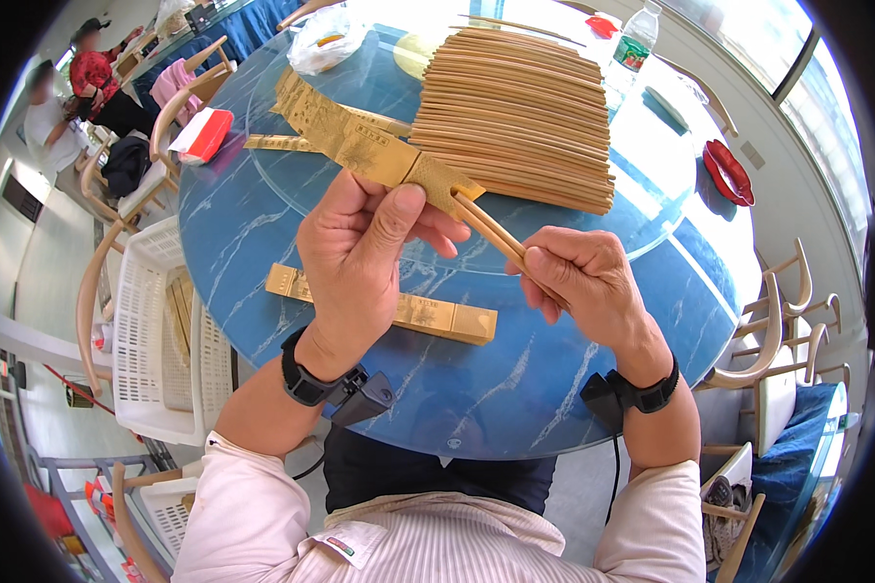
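Our left hand is closed, thumb over fingers, pinching one gold paper sleeve near its lower end, above the blue marbled table. The sleeve's long axis runs from ten o'clock to four, its mouth toward four. Our right hand is curled shut around a pair of chopsticks; we count two, pointing toward half past ten, their far ends at that mouth. At one o'clock from our hands lies one broad stack of chopsticks, too many to count surely, their long axes running roughly nine to three. Toward seven, partly behind our left wrist, lies one gold bundle, its axis near nine to three, the right end slightly lower. We also see one plastic bag at eleven, one bottle between one and two, one red dish at three, one red-and-white box between nine and ten, and, beside the table at eight, one large white basket.
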`<state>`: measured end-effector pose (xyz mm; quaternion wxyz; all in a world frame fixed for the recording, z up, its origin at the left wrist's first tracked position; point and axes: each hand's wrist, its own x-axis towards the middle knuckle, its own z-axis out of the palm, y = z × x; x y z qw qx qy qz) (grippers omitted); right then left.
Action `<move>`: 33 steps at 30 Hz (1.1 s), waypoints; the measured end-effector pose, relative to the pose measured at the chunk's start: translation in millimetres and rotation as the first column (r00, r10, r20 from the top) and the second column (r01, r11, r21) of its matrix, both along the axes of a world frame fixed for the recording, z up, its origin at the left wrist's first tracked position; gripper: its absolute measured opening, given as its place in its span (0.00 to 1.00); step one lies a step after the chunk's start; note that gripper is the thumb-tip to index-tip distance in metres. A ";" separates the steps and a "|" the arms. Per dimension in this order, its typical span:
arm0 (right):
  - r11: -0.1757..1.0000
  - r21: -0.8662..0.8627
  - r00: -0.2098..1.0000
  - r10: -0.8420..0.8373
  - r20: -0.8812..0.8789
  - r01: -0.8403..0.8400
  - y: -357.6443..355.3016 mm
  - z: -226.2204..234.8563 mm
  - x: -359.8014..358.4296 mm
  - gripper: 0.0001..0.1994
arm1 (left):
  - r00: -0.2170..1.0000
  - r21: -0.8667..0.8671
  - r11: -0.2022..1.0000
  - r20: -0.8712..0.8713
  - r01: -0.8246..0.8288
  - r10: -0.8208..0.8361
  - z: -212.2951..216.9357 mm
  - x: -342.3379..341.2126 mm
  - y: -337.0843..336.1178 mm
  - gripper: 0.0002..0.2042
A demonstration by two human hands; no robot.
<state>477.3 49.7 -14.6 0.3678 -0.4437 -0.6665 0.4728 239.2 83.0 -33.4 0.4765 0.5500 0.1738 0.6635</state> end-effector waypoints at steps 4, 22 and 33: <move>0.994 -0.107 0.997 0.029 -0.074 -0.037 1.1 -0.1 1.1 0.17 | 0.994 -0.035 0.999 -0.098 0.036 -0.039 -2.3 2.0 -3.1 0.08; 0.994 0.006 0.982 -0.112 0.154 0.113 -0.1 -8.8 -23.7 0.09 | 0.961 -0.251 0.954 0.258 0.162 -0.096 -3.2 -9.9 23.1 0.10; 0.993 -0.036 0.977 -0.102 0.186 0.111 5.9 -18.6 -20.2 0.10 | 0.958 -0.305 0.950 0.287 0.069 0.023 -4.5 -1.0 24.7 0.07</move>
